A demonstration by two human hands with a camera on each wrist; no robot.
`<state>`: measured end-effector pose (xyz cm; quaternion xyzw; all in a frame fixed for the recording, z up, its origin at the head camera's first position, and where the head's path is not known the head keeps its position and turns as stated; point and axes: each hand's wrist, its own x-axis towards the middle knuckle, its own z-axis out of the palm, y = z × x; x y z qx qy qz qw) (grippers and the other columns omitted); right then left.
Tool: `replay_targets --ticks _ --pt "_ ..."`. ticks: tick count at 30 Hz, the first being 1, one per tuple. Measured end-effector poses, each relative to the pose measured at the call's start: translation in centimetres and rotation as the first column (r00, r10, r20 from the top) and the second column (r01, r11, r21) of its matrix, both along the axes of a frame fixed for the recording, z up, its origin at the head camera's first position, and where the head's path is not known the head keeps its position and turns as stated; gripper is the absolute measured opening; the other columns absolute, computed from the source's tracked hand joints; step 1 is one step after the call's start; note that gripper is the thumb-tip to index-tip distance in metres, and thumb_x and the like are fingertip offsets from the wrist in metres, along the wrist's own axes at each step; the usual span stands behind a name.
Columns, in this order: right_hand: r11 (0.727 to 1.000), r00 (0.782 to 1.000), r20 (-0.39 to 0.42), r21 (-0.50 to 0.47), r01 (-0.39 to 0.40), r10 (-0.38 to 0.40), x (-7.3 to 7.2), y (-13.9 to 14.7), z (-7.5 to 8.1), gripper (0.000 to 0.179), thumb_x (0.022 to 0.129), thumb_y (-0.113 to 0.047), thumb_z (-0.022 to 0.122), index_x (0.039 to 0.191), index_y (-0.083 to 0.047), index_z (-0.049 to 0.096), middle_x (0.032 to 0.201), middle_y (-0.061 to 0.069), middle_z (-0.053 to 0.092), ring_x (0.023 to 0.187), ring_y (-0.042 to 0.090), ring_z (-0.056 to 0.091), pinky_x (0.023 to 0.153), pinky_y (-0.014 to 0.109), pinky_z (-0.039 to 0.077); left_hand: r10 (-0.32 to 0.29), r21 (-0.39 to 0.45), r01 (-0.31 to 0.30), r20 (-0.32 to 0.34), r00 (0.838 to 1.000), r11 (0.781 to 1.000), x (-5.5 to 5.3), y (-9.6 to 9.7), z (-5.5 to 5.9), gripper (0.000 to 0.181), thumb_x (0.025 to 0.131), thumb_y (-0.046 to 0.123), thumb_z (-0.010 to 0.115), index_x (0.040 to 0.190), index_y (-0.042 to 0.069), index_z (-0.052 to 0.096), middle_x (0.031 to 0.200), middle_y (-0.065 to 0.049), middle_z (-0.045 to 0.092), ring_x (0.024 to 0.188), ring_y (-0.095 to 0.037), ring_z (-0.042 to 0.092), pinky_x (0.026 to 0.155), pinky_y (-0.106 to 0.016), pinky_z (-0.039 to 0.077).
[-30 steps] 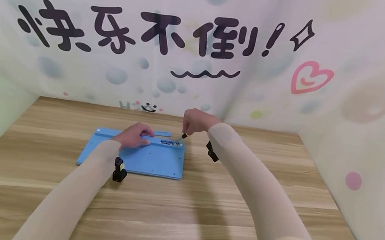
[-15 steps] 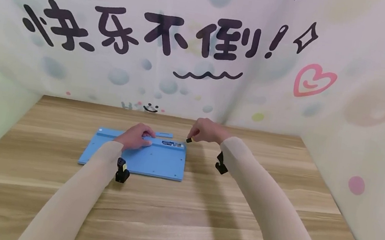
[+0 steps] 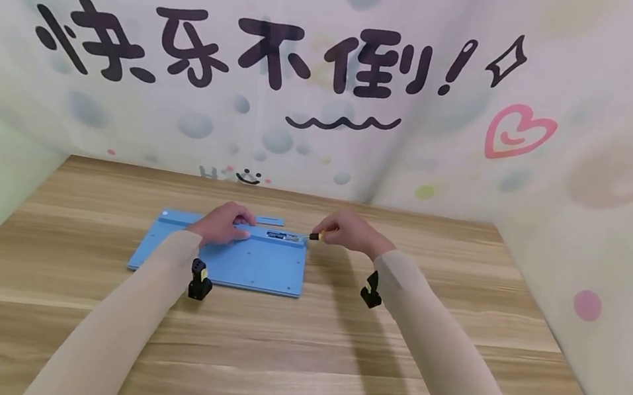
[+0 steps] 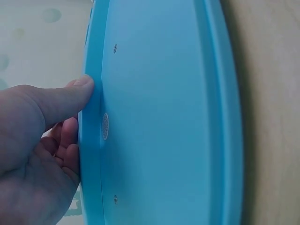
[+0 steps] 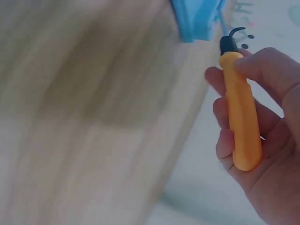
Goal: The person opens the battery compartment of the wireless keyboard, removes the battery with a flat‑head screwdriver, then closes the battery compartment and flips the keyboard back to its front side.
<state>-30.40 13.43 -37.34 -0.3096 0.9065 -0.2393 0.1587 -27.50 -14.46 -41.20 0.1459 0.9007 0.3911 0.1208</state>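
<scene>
A blue keyboard [image 3: 259,267] lies with its screwed underside up on the wooden table. At the right end of its raised back strip an uncovered compartment holds a dark blue battery [image 3: 274,235]. My left hand [image 3: 223,224] grips that strip, thumb [image 4: 75,93] on top and fingers curled behind. My right hand [image 3: 351,230] holds a screwdriver by its orange handle [image 5: 241,112], which has a black collar. The shaft points left, nearly level, at the compartment's right end; whether its tip touches the battery is too small to tell.
A small blue battery cover [image 3: 270,221] lies just behind the keyboard. A printed curtain [image 3: 241,127] hangs along the table's back edge, with further cloth at both sides. Black wrist cameras [image 3: 199,281] are worn below both hands.
My right hand has moved right and lower, tipping the screwdriver from a steep slant to nearly level. The left hand and the keyboard stay where they were.
</scene>
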Motion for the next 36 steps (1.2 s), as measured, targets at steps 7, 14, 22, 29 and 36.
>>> replay_targets --ticks 7,14,22,29,36 --pt "0.974 0.994 -0.066 0.211 -0.076 0.092 -0.1 -2.3 3.1 0.025 0.083 0.001 0.056 0.101 -0.007 0.071 0.103 0.004 0.065 0.083 0.017 0.056 0.071 0.027 0.047 -0.003 0.013 0.003 0.01 1.0 1.0 0.2 0.1 0.3 0.024 0.087 0.0 0.059 0.11 -0.004 0.06 0.118 -0.019 0.054 0.107 -0.03 0.048 0.094 -0.044 0.038" --pt "0.899 0.979 -0.109 0.424 -0.109 0.17 -0.5 -4.3 5.0 0.02 0.085 -0.006 0.061 0.099 -0.013 0.073 0.102 0.0 0.066 0.091 0.017 0.059 0.079 0.031 0.048 -0.004 0.019 0.003 0.015 1.0 1.0 0.3 0.0 0.2 0.024 0.087 -0.001 0.058 0.111 -0.004 0.059 0.12 -0.02 0.053 0.109 -0.03 0.047 0.094 -0.044 0.037" --pt "0.843 0.981 -0.07 0.524 -0.12 0.183 -1.0 -5.8 6.0 0.021 0.086 -0.006 0.06 0.101 -0.015 0.072 0.108 -0.001 0.064 0.094 0.015 0.057 0.08 0.029 0.047 -0.004 0.009 0.004 0.018 1.0 1.0 0.2 0.0 0.2 0.023 0.088 0.0 0.058 0.111 -0.003 0.06 0.121 -0.02 0.053 0.111 -0.031 0.047 0.095 -0.045 0.036" --pt "0.808 0.987 -0.03 0.579 -0.111 0.158 -1.0 -7.2 6.8 0.027 0.085 -0.001 0.055 0.063 -0.014 0.064 0.068 -0.006 0.051 0.058 0.01 0.038 0.052 0.022 0.033 -0.013 0.008 0.013 0.028 1.0 1.0 0.1 0.4 0.2 0.025 0.088 0.0 0.058 0.112 -0.003 0.059 0.121 -0.019 0.053 0.111 -0.031 0.046 0.095 -0.045 0.036" --pt "0.751 0.986 -0.031 0.652 -0.104 0.163 -0.7 -9.1 7.4 0.033 0.082 0.001 0.053 0.054 -0.016 0.049 0.053 -0.003 0.042 0.049 0.009 0.032 0.047 0.023 0.026 -0.016 -0.001 0.016 0.017 1.0 1.0 0.1 0.1 0.4 0.026 0.087 0.001 0.059 0.112 -0.004 0.059 0.118 -0.019 0.054 0.108 -0.031 0.048 0.094 -0.045 0.037"
